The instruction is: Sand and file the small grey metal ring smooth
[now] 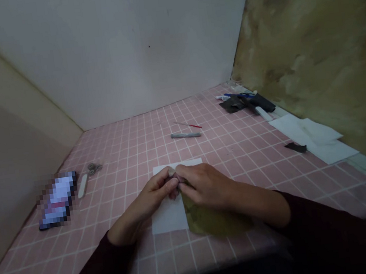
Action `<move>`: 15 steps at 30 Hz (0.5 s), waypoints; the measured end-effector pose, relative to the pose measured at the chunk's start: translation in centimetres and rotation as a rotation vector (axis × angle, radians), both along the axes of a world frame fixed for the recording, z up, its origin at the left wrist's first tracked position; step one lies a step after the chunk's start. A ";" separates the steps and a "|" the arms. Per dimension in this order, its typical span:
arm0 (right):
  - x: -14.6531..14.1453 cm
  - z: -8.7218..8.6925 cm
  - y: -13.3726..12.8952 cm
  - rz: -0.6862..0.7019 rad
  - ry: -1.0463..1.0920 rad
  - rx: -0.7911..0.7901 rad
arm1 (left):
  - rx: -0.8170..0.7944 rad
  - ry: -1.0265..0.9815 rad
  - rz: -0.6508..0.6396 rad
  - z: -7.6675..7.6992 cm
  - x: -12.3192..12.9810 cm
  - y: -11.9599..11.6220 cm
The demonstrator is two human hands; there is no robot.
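My left hand (155,193) and my right hand (207,184) meet over a white sheet of paper (168,219), fingertips pinched together. Between them a small pale tip (172,171) shows; the rest of what they grip is hidden by the fingers. Under my right hand and forearm spreads an olive-green sheet of soft-looking material (210,221), partly covering the paper. Its upper corner runs up to my right fingers, and I cannot tell whether they hold it.
Beyond my hands lie a grey marker-like stick (185,135) and a thin red-handled tool (195,126). To the left are a phone (58,200), a white strip (83,186) and scissors (93,168). Dark scraps (232,103) and white papers (314,137) lie along the right wall.
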State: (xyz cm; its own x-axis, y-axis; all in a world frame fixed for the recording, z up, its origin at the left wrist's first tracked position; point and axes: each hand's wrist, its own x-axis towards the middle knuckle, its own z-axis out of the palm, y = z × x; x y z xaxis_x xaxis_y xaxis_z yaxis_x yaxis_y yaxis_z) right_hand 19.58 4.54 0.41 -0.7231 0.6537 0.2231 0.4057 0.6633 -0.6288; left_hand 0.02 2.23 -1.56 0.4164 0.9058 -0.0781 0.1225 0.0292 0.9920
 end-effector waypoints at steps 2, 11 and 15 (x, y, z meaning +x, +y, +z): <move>0.0 0.3 0.0 -0.001 0.008 -0.005 | 0.029 0.003 -0.017 0.2 0.0 -0.2; -0.5 -0.1 1.9 -0.033 0.212 -1.041 | 0.195 -0.022 0.046 1.3 0.1 -1.0; -0.2 0.1 1.2 -0.125 0.186 -0.433 | 0.085 -0.038 0.008 0.5 0.0 -0.2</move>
